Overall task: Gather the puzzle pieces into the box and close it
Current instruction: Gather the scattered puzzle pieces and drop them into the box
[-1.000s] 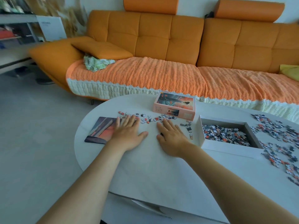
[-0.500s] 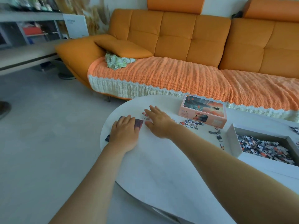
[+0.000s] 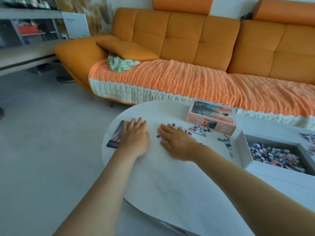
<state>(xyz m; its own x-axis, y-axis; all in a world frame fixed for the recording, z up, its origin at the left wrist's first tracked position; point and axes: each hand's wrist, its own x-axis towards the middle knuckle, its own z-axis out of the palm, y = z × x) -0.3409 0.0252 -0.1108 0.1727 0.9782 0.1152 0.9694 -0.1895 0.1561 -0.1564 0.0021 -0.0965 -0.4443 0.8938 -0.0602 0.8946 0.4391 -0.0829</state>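
On the white round table [image 3: 170, 176] my right hand [image 3: 177, 142] lies flat, palm down, with loose puzzle pieces [image 3: 197, 131] just beyond its fingers and one dark piece [image 3: 158, 136] at its left. My left hand [image 3: 136, 137] rests flat on a dark picture card [image 3: 115, 135] near the table's left edge. The open white box [image 3: 243, 150] at the right holds a heap of pieces. The pink box lid [image 3: 211, 119] lies picture-up behind the scattered pieces. More pieces [image 3: 309, 137] show at the far right edge.
An orange sofa [image 3: 187, 40] with an orange knitted throw stands right behind the table. A green patterned cloth [image 3: 121, 63] lies on it. Grey floor [image 3: 42, 142] spreads to the left, with shelves [image 3: 25, 31] at the far left.
My right hand has swept to the right, pushing pieces toward the lid and box. My left hand has stayed on the picture card. The view has shifted slightly.
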